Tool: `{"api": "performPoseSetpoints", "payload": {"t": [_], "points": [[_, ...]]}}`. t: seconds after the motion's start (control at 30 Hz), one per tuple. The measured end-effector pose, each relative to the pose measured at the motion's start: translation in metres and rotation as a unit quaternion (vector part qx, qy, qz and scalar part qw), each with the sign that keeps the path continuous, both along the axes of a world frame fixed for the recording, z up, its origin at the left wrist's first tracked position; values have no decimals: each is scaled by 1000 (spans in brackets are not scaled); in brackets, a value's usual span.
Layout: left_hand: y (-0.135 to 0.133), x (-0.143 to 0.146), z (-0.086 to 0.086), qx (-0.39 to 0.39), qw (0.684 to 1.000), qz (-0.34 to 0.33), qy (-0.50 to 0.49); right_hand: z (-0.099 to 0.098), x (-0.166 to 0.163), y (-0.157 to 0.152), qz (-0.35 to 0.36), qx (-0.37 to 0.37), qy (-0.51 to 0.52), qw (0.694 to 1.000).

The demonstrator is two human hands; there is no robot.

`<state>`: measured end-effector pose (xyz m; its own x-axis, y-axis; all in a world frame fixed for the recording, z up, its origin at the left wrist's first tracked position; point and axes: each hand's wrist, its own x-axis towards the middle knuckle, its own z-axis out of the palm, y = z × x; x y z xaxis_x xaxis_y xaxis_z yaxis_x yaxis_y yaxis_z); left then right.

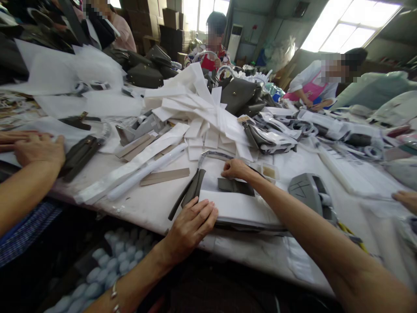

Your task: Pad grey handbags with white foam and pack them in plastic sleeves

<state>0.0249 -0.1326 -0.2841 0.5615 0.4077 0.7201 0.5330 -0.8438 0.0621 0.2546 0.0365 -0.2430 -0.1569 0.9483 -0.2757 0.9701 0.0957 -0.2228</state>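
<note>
My left hand [192, 221] lies flat with fingers together on the near corner of a white paper sheet [237, 208] that covers a dark grey bag part [235, 186]. My right hand [235, 168] is curled at the far edge of that sheet, fingertips pinched on the paper or the grey piece; what it holds is not clear. A dark grey strap [190, 191] lies just left of the sheet, running toward my left hand.
A heap of white paper strips [198, 117] fills the table centre. Long wrapped straps [143, 167] lie to the left. A co-worker's hands [35, 148] rest on a grey strap at the left. Grey handbags [239, 95] and other people sit beyond. A grey tape dispenser [306, 191] stands right.
</note>
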Motion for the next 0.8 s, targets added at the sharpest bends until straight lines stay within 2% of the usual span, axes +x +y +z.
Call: {"api": "performPoseSetpoints", "payload": {"t": [0.1,0.2,0.37,0.47,0.5,0.53,0.67,0.8], "points": [[2,7,4,0,1000,-2,8,1,-24,7,3,38,26,999],[3,12,1,-4,1000,-2,9,6,-39,11,6,79,39,996],[0,12,-13,-15,1000,1,-8,24,-28,-4,14,134,16,991],[-1,11,-16,-19,1000,4,-10,34,-22,-21,53,208,18,977],[-2,11,-16,-20,1000,4,-8,35,-23,-26,68,208,24,975],[-1,11,-15,-20,1000,4,-5,35,-25,-30,81,187,32,979],[1,12,-8,-12,1000,5,4,26,-38,-33,112,17,74,991],[1,16,2,-4,1000,3,10,14,-44,-26,141,-34,95,985]]}}
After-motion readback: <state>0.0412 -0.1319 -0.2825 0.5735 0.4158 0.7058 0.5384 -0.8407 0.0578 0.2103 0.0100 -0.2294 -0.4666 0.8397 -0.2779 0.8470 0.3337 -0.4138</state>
